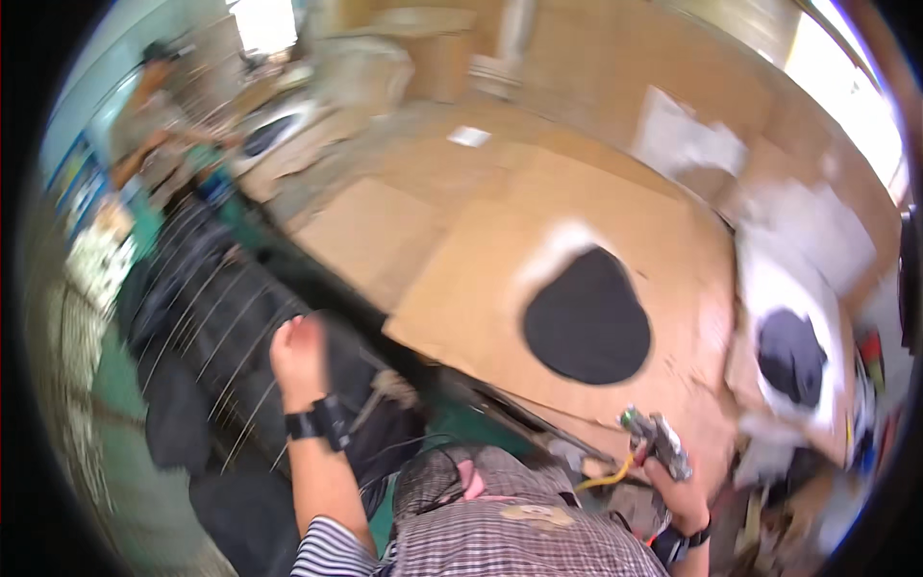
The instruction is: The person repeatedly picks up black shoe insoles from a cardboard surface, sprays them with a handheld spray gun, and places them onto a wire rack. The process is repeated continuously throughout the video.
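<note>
Your spray gun (657, 440) is a small metal tool, silvery-grey with a greenish nozzle end, tilted so the nozzle points up and left. It sits low right in view, over the near edge of the cardboard, with a yellow hose (606, 476) curling off beneath it. The dark wire rack (216, 317) is black with thin pale rods (blurred), slanting along the left, partly under black material.

the tabletop (461, 279) is covered in matt brown cardboard sheets, dusted white around a flat, matt black oval piece (586, 317). the spray gun (656, 442) looks like dull grey metal, with a yellow hose. dark cloth (202, 317) hangs limp and unshiny. the shirt (510, 529) is woven checked fabric.
</note>
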A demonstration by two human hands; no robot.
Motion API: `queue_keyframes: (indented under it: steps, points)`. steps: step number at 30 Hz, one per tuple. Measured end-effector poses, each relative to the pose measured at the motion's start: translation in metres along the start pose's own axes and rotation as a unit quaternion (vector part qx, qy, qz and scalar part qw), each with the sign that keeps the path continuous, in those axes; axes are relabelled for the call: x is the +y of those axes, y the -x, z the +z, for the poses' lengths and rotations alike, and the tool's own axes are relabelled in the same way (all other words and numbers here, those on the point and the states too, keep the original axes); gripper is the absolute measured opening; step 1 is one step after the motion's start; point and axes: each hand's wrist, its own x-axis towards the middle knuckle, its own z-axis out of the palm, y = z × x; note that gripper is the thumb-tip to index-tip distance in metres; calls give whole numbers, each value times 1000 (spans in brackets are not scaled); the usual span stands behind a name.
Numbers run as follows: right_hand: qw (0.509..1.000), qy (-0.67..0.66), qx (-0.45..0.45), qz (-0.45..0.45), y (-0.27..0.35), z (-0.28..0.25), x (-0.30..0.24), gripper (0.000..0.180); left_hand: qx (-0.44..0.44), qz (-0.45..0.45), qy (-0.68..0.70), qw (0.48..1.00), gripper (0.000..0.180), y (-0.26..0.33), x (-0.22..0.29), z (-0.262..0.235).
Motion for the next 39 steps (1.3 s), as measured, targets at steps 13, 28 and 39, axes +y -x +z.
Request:
queue_keyframes:
  steps: [13,28,39]
  points:
    - [983,-76,163,22,98,-58,4,56,-98,-185,-190,959,8,62,-195,57]
    - [984,-93,152,29,108,-49,1,53,-37,-228,-238,944,20,69,-226,14]
    - [949,-27,315,-21,94,-47,-9,47,-20,-234,-266,935,23,66,-228,-4]
